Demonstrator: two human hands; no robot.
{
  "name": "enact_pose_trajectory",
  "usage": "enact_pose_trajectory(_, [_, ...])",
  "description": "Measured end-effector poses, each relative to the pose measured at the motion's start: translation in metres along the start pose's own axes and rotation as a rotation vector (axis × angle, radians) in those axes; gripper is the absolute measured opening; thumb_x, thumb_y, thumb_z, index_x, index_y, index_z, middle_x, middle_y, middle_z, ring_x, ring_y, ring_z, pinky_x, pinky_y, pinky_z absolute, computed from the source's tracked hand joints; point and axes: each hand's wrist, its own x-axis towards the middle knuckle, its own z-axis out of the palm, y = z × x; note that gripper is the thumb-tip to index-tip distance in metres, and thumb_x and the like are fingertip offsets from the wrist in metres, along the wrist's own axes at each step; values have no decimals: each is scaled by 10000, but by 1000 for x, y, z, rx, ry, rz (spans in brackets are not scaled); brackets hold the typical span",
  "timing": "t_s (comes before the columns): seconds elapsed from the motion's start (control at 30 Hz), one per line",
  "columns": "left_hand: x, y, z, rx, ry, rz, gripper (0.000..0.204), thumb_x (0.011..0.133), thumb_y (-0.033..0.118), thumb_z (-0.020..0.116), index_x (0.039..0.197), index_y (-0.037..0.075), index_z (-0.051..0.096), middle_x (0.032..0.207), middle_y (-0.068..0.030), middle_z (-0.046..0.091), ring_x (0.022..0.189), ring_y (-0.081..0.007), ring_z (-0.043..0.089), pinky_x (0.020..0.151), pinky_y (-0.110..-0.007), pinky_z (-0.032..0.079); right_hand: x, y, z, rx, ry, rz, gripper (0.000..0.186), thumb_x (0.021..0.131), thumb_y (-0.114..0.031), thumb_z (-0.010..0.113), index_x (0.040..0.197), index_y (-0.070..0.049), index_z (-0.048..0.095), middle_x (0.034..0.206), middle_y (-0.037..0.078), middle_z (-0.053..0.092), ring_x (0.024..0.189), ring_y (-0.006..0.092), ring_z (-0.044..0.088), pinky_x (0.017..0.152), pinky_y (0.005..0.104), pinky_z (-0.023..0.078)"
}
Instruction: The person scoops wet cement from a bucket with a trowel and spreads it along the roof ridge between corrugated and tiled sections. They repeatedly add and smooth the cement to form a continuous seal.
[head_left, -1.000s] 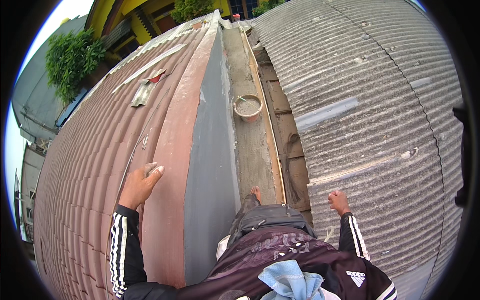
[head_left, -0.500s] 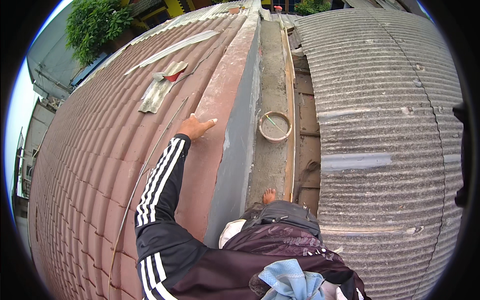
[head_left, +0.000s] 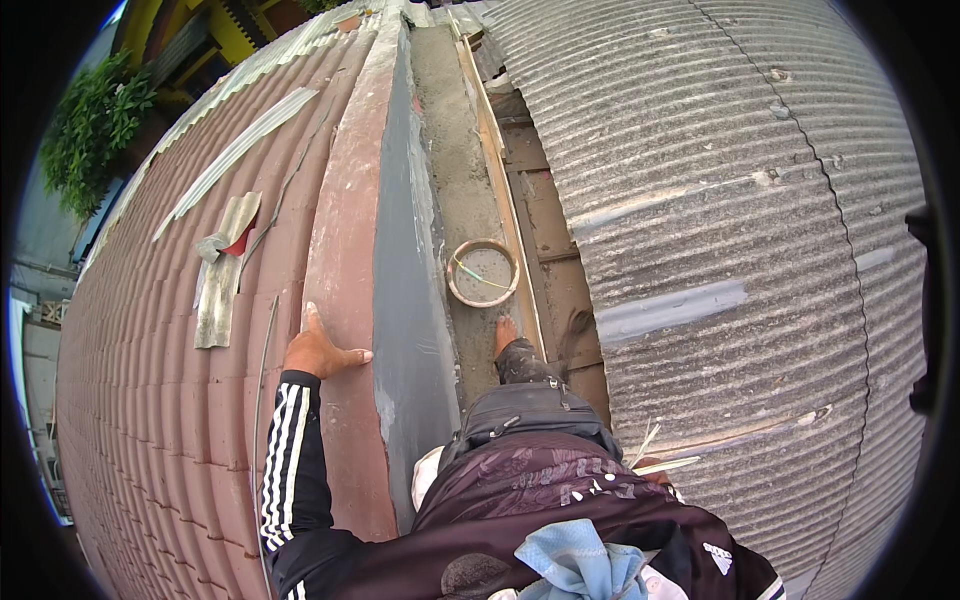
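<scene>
My left hand [head_left: 318, 352] rests on the reddish-brown top of a low wall [head_left: 345, 270], thumb and fingers spread, holding nothing. The wall's inner side is coated grey. To the right of it, a round bucket [head_left: 512, 285] stands on the rough cement floor of a narrow gutter channel [head_left: 450, 130]. Grey material lies in the bucket, and a thin light-green stick [head_left: 478, 274] leans across it. My bare foot [head_left: 505, 330] is just behind the bucket. My right hand cannot be made out; pale thin strips [head_left: 665, 464] poke out beside my right hip.
Red-brown roof tiles [head_left: 150, 400] slope away on the left, with a loose corrugated scrap [head_left: 225, 285] and a long pale strip [head_left: 240, 155] on them. A wooden board [head_left: 492, 140] edges the channel. Beyond a gap lies a grey corrugated roof [head_left: 700, 240].
I have moved forward along the channel, so the bucket is nearer my foot. My view has turned to the right. My left hand stays on the wall top, its fingers now pointing ahead.
</scene>
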Motion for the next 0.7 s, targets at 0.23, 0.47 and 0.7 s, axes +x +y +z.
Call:
enact_pose_trajectory(0.23, [87,17,-34,65,-20,-90,1447,725,697,914,1725,2,132,1456,-370,607,1335,-435,659,1118,-466,548,67,-114,21,-88,-57,18,173,991,-225,710,913,-72,688,801,20,673,682,157,652,555,338,529])
enact_pose_trajectory(0.47, [240,60,-68,-138,-11,-134,1523,686,695,940,1751,99,30,1667,-434,301,1504,-514,472,1209,-516,470,125,-295,53,-9,-161,-192,194,994,-235,714,901,-67,691,790,20,668,670,157,645,548,333,522])
enact_pose_trajectory(0.7, [247,82,-87,-192,-144,-282,1632,630,615,1011,1748,164,-88,1685,-434,258,1498,-502,487,1189,-522,489,129,-383,70,-101,-46,-75,114,1018,-184,692,977,-89,644,837,14,676,741,168,699,557,374,571])
